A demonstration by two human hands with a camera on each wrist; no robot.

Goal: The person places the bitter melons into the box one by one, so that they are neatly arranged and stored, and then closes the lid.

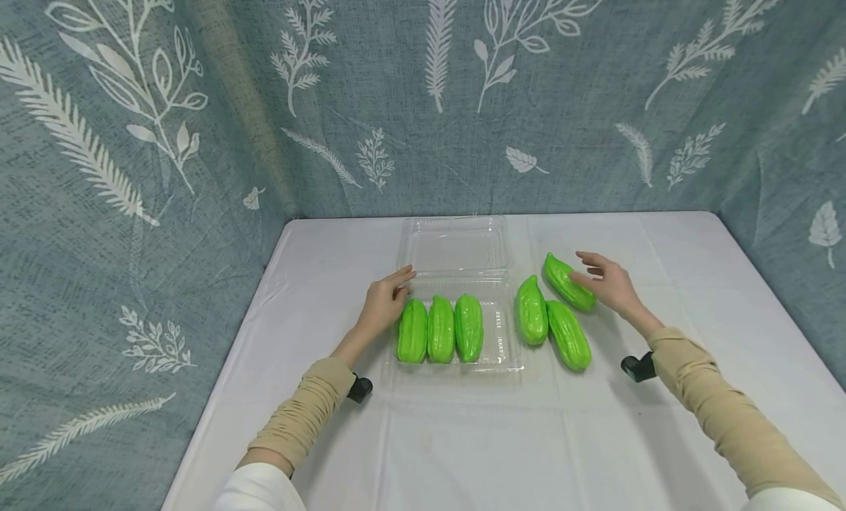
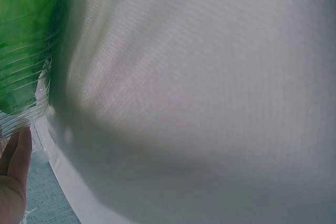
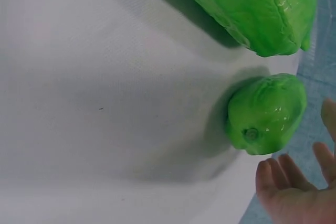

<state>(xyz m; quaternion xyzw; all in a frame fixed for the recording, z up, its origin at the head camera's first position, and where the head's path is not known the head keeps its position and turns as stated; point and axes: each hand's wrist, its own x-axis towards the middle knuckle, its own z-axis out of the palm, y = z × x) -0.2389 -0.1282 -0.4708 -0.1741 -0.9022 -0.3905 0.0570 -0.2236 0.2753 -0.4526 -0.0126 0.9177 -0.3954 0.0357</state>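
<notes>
Farthest-right glossy green ribbed gourd: lying on white tablecloth, long axis from 10 o'clock to 4 o'clock, far tip toward the leaf-print backdrop, near end under the right hand. Right hand over that near end, fingers straight and slightly spread; contact with the gourd not resolvable from the head view. In right wrist view same gourd seen end-on, stem scar facing camera, fingers loosely extended just beside it with a gap visible.

Two further loose green gourds on the cloth at 9 o'clock of the hand: one nearly upright along 12–6, one tilted 11–5, tips close together at the far end. Second of these cut off at the frame top in right wrist view.

Clear plastic clamshell box, lid swung open toward 12 o'clock. Base holding three green gourds side by side, long axes 12–6, touching one another, filling the left part; right part of base bare.

Left hand at far-left corner of the base, fingers straight and together, tips on the hinge edge. Left wrist view blurred: only a green smear behind ribbed clear plastic and a finger edge discernible.
</notes>
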